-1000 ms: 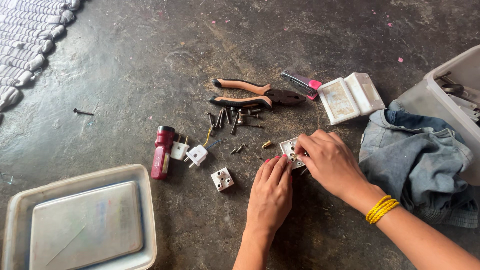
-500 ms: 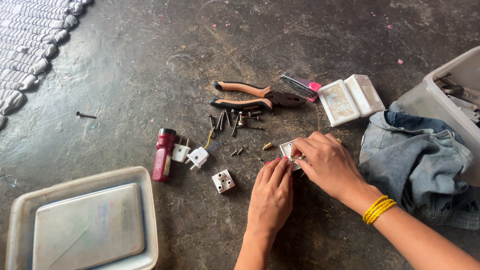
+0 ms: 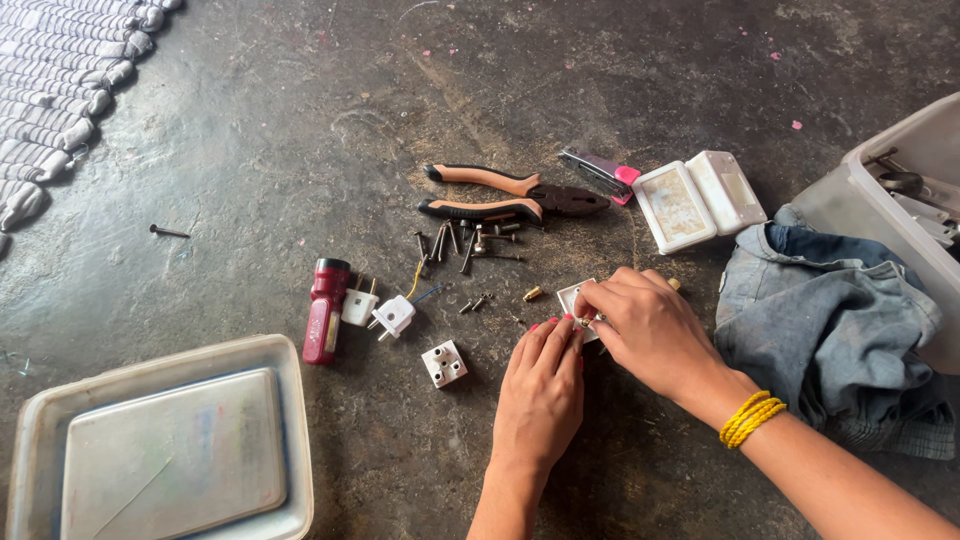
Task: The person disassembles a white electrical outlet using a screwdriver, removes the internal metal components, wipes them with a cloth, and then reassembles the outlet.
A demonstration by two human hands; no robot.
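Pinching a brass bit point(image 3: 586, 321) in the right hand point(image 3: 650, 330) over the socket point(image 3: 574, 297) steadied by the left hand point(image 3: 542, 378), it could slip among the screws point(image 3: 470, 242).

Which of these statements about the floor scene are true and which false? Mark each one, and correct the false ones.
1. Both hands, the left hand and the right hand, meet at a small white part. True.
2. The pliers have blue handles. False: the handles are orange and black.
3. A red torch lies left of the white plug. True.
4. The yellow bangles sit on the left wrist. False: they are on the right wrist.
5. The denim cloth lies inside the plastic tray. False: it lies beside the grey tub.
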